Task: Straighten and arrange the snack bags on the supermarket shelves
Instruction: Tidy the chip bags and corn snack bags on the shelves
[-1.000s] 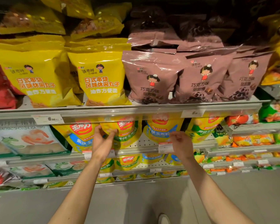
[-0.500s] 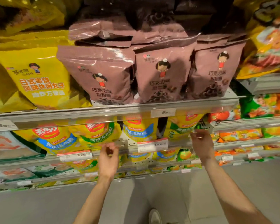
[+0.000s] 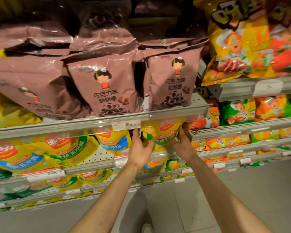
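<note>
Gripping a yellow snack bag, top hidden by the shelf edge: left hand, right hand.

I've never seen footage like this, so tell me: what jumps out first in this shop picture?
Two bare arms reach up from the bottom, the left hand and right hand gripping a yellow-and-green snack bag under the shelf edge. Above it stands a row of brown chocolate-ring bags, with a bright yellow bag at upper right.

Both my arms stretched forward, left hand and right hand raised close together, fingers curled, palms facing each other
</note>
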Motion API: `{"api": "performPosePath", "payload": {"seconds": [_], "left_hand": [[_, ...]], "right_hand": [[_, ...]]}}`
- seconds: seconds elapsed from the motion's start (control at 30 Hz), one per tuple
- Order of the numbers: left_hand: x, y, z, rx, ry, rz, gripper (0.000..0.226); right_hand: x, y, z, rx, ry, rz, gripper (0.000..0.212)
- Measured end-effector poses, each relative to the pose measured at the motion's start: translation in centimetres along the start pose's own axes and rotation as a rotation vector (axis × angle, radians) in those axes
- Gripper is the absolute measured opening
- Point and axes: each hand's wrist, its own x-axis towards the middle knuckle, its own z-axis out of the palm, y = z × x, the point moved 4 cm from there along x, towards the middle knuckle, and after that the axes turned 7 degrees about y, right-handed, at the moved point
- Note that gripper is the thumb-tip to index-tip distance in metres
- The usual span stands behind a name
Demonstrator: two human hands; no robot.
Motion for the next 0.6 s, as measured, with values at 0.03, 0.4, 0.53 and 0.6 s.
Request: {"api": "performPosePath", "payload": {"seconds": [0.03,0.4,0.53,0.6], "left_hand": [[0.4,0.4,0.2,-0.001,0.002,0.001,0.07],[2.2,1.9,0.5,-0.023,-0.046,-0.028,0.06],[2.6,0.9,0.1,0.031,-0.062,-0.08,0.057],[2.7,0.5,-0.4,0.029,-0.092,-0.101,0.055]], "right_hand": [[0.0,-0.1,0.1,0.015,-0.005,0.001,0.08],[-0.1,-0.9,0.5,0.149,0.039,-0.171,0.088],[0.0,0.4,0.3,0.121,0.058,-0.125,0.087],[-0.1,0.9,0.1,0.122,0.068,-0.103,0.088]]}}
